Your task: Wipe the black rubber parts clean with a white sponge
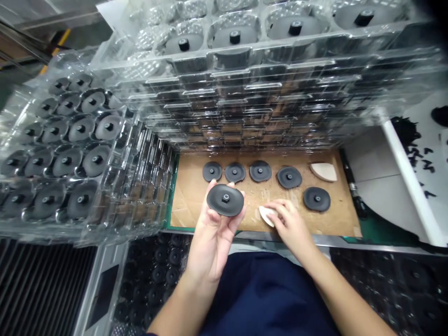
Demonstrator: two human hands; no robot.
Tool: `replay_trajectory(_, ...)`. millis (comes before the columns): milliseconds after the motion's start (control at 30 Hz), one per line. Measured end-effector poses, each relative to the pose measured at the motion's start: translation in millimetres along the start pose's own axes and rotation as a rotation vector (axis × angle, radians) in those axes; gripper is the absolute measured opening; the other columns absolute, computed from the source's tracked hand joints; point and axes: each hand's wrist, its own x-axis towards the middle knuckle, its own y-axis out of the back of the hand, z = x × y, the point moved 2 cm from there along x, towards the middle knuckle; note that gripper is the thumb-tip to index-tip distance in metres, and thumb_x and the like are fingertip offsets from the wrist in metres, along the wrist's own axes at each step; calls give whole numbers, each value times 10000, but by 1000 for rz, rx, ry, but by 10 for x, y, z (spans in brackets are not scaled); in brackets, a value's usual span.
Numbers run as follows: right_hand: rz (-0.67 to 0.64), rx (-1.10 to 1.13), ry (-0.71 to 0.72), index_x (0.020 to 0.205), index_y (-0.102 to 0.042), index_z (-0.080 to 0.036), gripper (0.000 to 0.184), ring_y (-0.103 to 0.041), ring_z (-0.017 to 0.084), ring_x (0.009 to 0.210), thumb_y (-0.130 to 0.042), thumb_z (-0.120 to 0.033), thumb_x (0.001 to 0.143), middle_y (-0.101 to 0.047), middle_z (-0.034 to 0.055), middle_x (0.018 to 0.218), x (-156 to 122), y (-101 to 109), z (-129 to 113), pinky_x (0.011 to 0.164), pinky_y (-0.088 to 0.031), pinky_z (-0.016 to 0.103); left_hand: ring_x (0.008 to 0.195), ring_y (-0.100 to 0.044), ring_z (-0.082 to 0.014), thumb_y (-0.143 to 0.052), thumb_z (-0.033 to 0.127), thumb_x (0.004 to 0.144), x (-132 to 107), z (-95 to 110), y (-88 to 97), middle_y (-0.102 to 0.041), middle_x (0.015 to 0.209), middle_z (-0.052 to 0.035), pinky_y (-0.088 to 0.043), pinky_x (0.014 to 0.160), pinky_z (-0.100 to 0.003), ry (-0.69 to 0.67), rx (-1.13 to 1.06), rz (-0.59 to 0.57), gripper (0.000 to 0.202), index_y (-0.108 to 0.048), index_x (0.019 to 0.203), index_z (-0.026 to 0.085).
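Note:
My left hand (217,233) holds up a black oval disc (225,199) with a short post at its centre, fingers and thumb gripping its rim. To its right, my right hand (287,217) pinches a small white wedge-shaped pad (267,215) just above the cardboard sheet (189,200); disc and pad are apart. Several similar black discs lie post-up on the cardboard beyond my hands, among them one at the centre (260,171) and one at the right (317,199). A second pale wedge-shaped piece (324,171) rests near the cardboard's far right corner.
Stacked clear plastic trays (238,88) with black discs in their pockets rise behind the cardboard. Another tray stack (66,154) stands at the left. A white panel edge (413,182) borders the right side, with small black parts (406,133) past it. A metal table edge (336,240) runs in front.

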Motion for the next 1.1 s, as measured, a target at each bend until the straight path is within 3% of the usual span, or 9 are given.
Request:
replay_trajectory(133, 19, -107, -1, 1097, -637, -185, 378, -604, 260, 899, -627, -349, 757, -493, 129, 1133, -145, -126, 18, 723, -528, 422, 1090, -626, -213, -730, 303, 700, -7, -3, -15, -652, 1206, -24, -514, 907, -267, -10, 8, -36, 539, -569, 1214, 330)
replay_trajectory(300, 32, -107, 24, 1015, -670, -147, 286, -603, 186, 675, -525, -310, 830, -570, 95, 911, -26, -26, -84, 606, -527, 346, 1070, -636, -216, -750, 330, 676, -37, 10, -28, -639, 1232, -37, -534, 858, -254, -2, 26, -44, 640, -512, 1269, 354)
replay_trajectory(433, 31, 18, 78, 1085, -604, -178, 261, -570, 120, 519, -455, -302, 909, -635, 19, 746, 23, 251, -576, 483, -493, 233, 1052, -643, -226, -770, 333, 656, -71, -7, -18, -638, 1227, -44, -539, 859, -293, 2, 38, -40, 681, -495, 1278, 363)
replay_trajectory(533, 99, 134, 324, 1088, -591, -217, 209, -653, 153, 807, -499, -222, 901, -675, 47, 1003, -76, 426, -1130, 679, -537, 252, 1019, -648, -200, -791, 295, 639, -99, -47, -11, -661, 1177, -43, -536, 831, -256, 6, 61, -43, 611, -566, 1207, 312)
replay_trajectory(667, -134, 104, 510, 1026, -622, -179, 200, -656, 136, 847, -501, -114, 879, -696, 37, 948, -134, 421, -1521, 735, -518, 224, 920, -669, -170, -762, 184, 666, -124, -111, 4, -688, 1111, -41, -536, 733, -210, 76, 129, -22, 601, -553, 1219, 293)
replay_trajectory(733, -167, 94, 503, 999, -636, -157, 185, -654, 131, 820, -500, -116, 881, -696, 43, 923, -116, 388, -1526, 724, -511, 218, 880, -671, -158, -762, 202, 668, -125, -118, 11, -693, 1092, -38, -536, 716, -207, 68, 123, -24, 583, -565, 1210, 286)
replay_trajectory(833, -37, 164, 502, 1019, -631, -122, 203, -644, 145, 878, -487, -109, 877, -689, 71, 953, -137, 373, -1425, 779, -504, 235, 886, -675, -162, -792, 215, 633, -121, -84, 19, -700, 1074, -22, -538, 754, -218, 29, 106, -49, 541, -617, 1139, 293)
replay_trajectory(967, -192, 254, 282, 946, -658, -217, 165, -656, 116, 759, -524, -151, 874, -705, -3, 876, -254, 376, -1204, 631, -506, 189, 890, -693, -201, -839, 202, 553, -125, -11, -6, -719, 1032, 1, -551, 786, -272, 27, 72, -54, 532, -660, 1040, 324)
replay_trajectory(1100, 97, 233, 215, 1003, -635, -283, 188, -647, 143, 832, -537, -180, 880, -699, -13, 964, -305, 487, -1188, 643, -491, 221, 918, -681, -186, -854, 234, 525, -134, 3, -81, -716, 1022, 4, -542, 781, -232, -11, 62, -76, 540, -675, 1027, 317)
